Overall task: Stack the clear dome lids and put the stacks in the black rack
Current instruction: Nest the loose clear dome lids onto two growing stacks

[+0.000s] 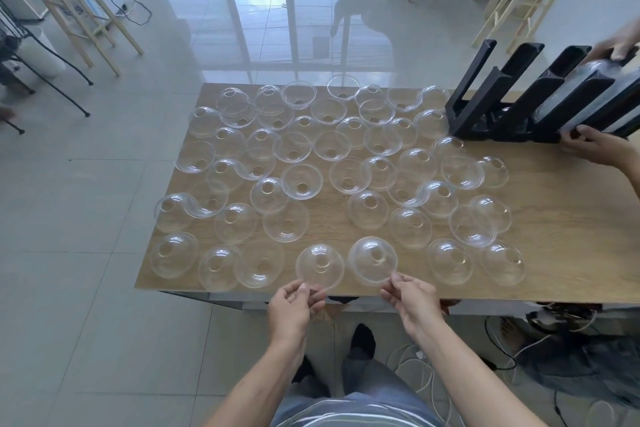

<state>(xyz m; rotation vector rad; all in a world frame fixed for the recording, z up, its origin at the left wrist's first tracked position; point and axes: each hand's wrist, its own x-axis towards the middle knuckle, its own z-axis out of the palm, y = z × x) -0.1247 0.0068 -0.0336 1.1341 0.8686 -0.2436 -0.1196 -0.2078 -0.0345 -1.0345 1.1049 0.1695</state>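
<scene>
Several clear dome lids lie scattered over the wooden table (pixel 554 253), some dome up, some dome down. My left hand (pixel 294 305) pinches the near rim of one clear lid (pixel 320 265) at the table's front edge. My right hand (pixel 412 298) pinches the near rim of a second lid (pixel 372 260) right beside it. The two lids are apart, not stacked. The black rack (pixel 512 94) stands at the far right of the table with slanted channels; something clear sits in its rightmost channels.
Another person's two hands (pixel 595 146) hold the black rack at its right end. Wooden stools (pixel 76 10) and chairs stand on the tiled floor beyond the table. Cables lie on the floor under the table's near right side.
</scene>
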